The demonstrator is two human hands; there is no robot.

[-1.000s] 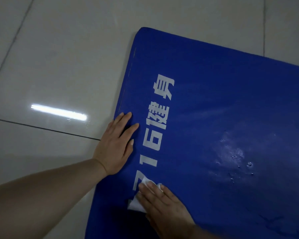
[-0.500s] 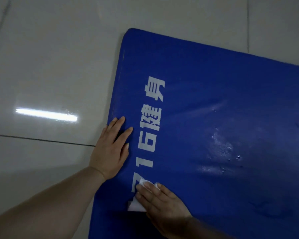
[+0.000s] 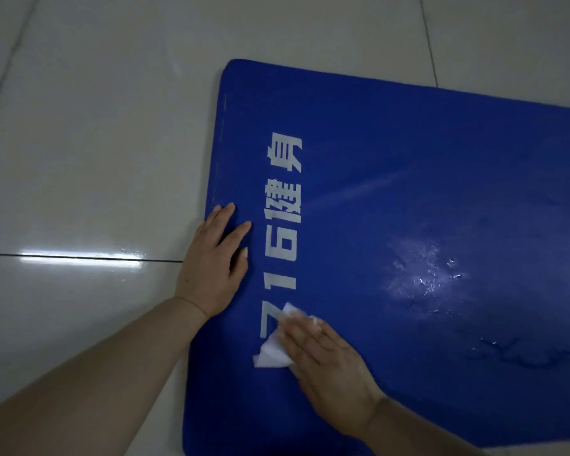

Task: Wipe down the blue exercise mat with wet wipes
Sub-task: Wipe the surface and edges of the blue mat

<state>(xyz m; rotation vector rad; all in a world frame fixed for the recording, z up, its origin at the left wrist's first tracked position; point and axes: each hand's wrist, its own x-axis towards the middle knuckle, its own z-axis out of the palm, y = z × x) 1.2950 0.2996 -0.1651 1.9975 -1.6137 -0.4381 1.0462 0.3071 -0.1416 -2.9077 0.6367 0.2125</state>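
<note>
A blue exercise mat (image 3: pixel 408 192) with white printed characters lies flat on the floor and fills the right of the view. My left hand (image 3: pixel 214 264) rests flat on the mat's left edge, fingers straight, pressing it down. My right hand (image 3: pixel 329 366) lies flat over a crumpled white wet wipe (image 3: pixel 270 352) and presses it onto the mat beside the lowest white character. Part of the wipe is hidden under my fingers. A wet, shiny patch with droplets (image 3: pixel 422 268) shows on the mat to the right of the print.
Glossy pale floor tiles (image 3: pixel 96 143) surround the mat on the left and at the top, with a dark grout line and a bright light reflection (image 3: pixel 79 258) left of my left hand. The mat runs out of view at the right.
My right hand with the wipe has slid a little down and to the right along the mat. The view has shifted, so the mat's lower left corner now shows. My left hand stays put.
</note>
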